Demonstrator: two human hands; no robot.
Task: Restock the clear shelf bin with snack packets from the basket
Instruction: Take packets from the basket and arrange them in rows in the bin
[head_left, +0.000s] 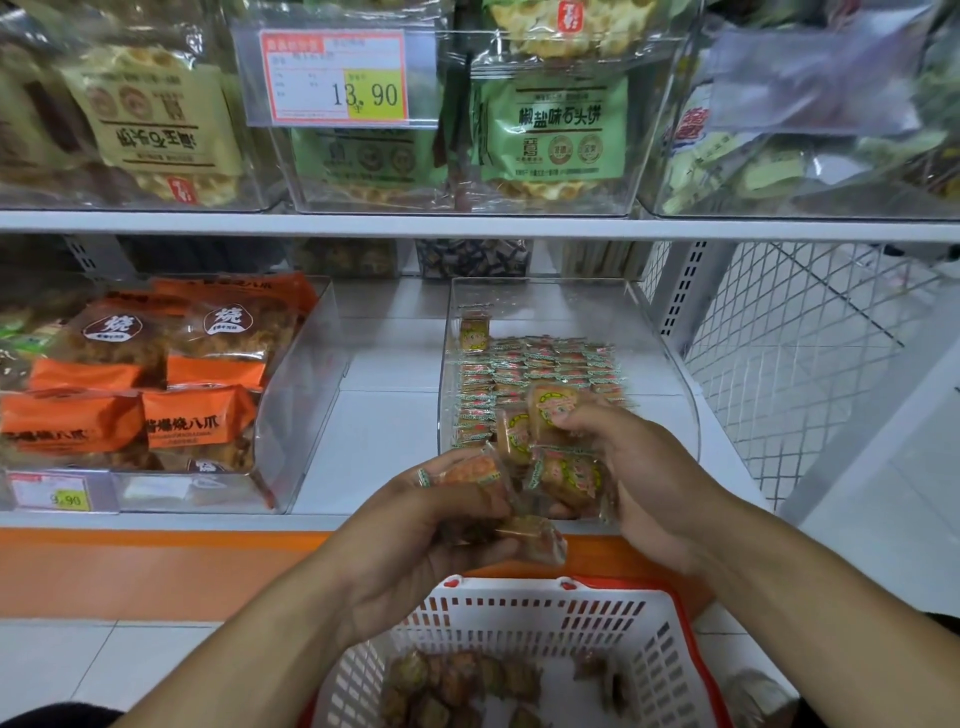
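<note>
Snack packets (550, 467) are clutched by closed left hand (415, 540) and right hand (639, 467), at clear bin's (675, 374) front edge, above basket (519, 618).

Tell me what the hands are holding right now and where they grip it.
Both hands, left and right, hold a bunch of snack packets between them, fingers wrapped around the packets' sides, above the basket and just in front of the bin.

White metal shelving (467, 224) with an orange base strip (130, 571) stands on pale floor tiles (104, 660); a wire mesh side panel (789, 364) closes its right end
</note>
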